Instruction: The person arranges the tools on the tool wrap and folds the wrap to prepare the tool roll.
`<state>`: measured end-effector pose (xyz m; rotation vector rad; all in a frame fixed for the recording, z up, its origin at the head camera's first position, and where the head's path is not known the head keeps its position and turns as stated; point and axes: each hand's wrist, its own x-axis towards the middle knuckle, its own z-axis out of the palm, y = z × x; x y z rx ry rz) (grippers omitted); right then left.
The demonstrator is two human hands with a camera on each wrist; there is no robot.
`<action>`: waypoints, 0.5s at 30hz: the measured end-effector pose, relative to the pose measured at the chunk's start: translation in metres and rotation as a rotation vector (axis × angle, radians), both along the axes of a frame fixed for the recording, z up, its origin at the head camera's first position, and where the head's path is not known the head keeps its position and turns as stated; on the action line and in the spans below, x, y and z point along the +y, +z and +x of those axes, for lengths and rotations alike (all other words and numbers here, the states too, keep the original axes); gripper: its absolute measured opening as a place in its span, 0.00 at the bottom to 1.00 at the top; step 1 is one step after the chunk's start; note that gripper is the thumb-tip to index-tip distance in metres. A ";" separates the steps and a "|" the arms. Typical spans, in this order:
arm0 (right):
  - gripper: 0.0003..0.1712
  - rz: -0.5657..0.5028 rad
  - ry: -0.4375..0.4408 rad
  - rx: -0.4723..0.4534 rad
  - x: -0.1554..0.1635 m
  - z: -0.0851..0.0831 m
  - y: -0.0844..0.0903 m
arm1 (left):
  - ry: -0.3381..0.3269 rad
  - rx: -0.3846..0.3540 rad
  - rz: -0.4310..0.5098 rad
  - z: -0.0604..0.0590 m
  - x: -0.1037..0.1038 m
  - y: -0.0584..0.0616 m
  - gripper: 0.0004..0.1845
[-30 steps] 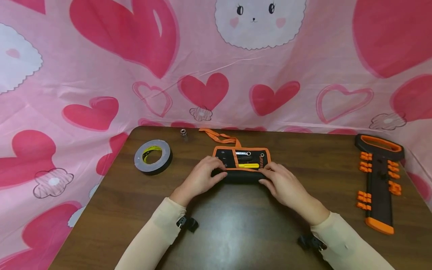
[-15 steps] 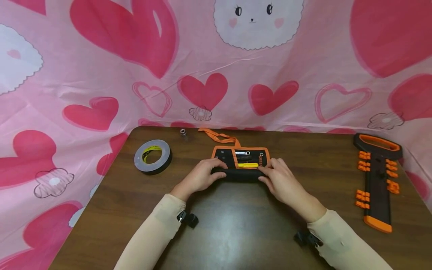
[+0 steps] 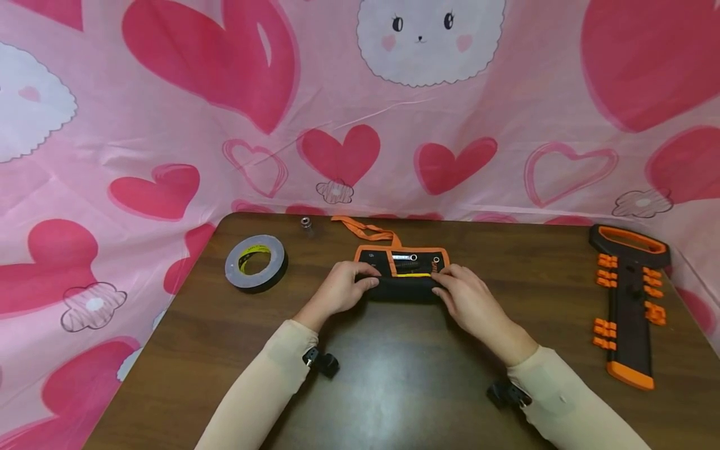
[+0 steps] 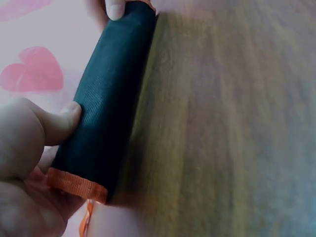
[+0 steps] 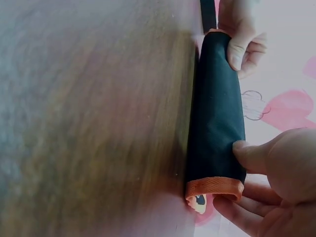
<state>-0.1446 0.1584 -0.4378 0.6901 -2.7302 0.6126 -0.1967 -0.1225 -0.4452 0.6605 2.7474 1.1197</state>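
A black tool roll pouch with orange trim [image 3: 402,275] lies mid-table, mostly rolled up into a tube [image 4: 106,103] [image 5: 216,113]. Its far flap is still flat, showing a metal wrench and a yellow tool in pockets. My left hand [image 3: 342,289] grips the roll's left end, thumb on the near side [image 4: 64,123]. My right hand [image 3: 465,296] grips the right end, thumb pressed on the fabric [image 5: 247,153]. An orange strap [image 3: 365,229] trails from the pouch toward the table's back edge.
A roll of grey tape [image 3: 255,262] lies at the left. A small metal socket [image 3: 306,223] stands near the back edge. A black and orange tool holder [image 3: 630,297] lies at the right. Pink heart cloth surrounds the brown table [image 3: 394,375].
Both hands have rolled the pouch further away from me. Less of the flat flap shows now, and the yellow tool is nearly covered.
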 end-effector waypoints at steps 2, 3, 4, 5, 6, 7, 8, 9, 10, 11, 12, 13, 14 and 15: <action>0.19 0.017 0.002 -0.008 0.000 -0.001 -0.001 | 0.019 -0.019 -0.007 -0.001 0.002 0.001 0.08; 0.22 0.036 0.006 -0.018 0.000 -0.001 -0.001 | 0.025 -0.031 -0.014 -0.001 0.003 0.001 0.08; 0.25 0.057 0.006 -0.030 0.000 -0.001 -0.002 | 0.028 -0.040 -0.021 -0.002 0.004 0.002 0.07; 0.28 0.075 0.007 -0.042 0.000 0.000 -0.003 | 0.032 -0.050 -0.028 -0.003 0.005 0.002 0.07; 0.31 0.092 0.007 -0.048 0.000 0.000 -0.004 | 0.035 -0.061 -0.033 -0.003 0.006 0.004 0.07; 0.33 0.108 0.010 -0.044 0.000 0.000 -0.004 | 0.037 -0.071 -0.040 -0.004 0.007 0.005 0.07; 0.35 0.123 0.011 -0.040 0.000 0.000 -0.005 | 0.039 -0.083 -0.046 -0.004 0.007 0.007 0.07; 0.36 0.134 0.011 -0.030 0.000 0.000 -0.006 | 0.043 -0.090 -0.052 -0.005 0.008 0.009 0.07; 0.37 0.141 0.011 -0.018 0.000 0.000 -0.007 | 0.047 -0.097 -0.057 -0.006 0.009 0.011 0.07; 0.38 0.144 0.012 -0.005 0.000 -0.001 -0.008 | 0.052 -0.110 -0.061 -0.006 0.009 0.013 0.07; 0.39 0.149 0.013 0.007 0.000 -0.001 -0.008 | 0.055 -0.121 -0.066 -0.006 0.010 0.015 0.07; 0.40 0.155 0.014 0.017 -0.001 -0.002 -0.008 | 0.059 -0.131 -0.069 -0.006 0.010 0.016 0.07; 0.40 0.159 0.015 0.017 -0.001 -0.002 -0.009 | 0.063 -0.143 -0.071 -0.006 0.010 0.017 0.06; 0.40 0.163 0.018 0.023 -0.001 -0.002 -0.009 | 0.066 -0.150 -0.071 -0.006 0.011 0.018 0.06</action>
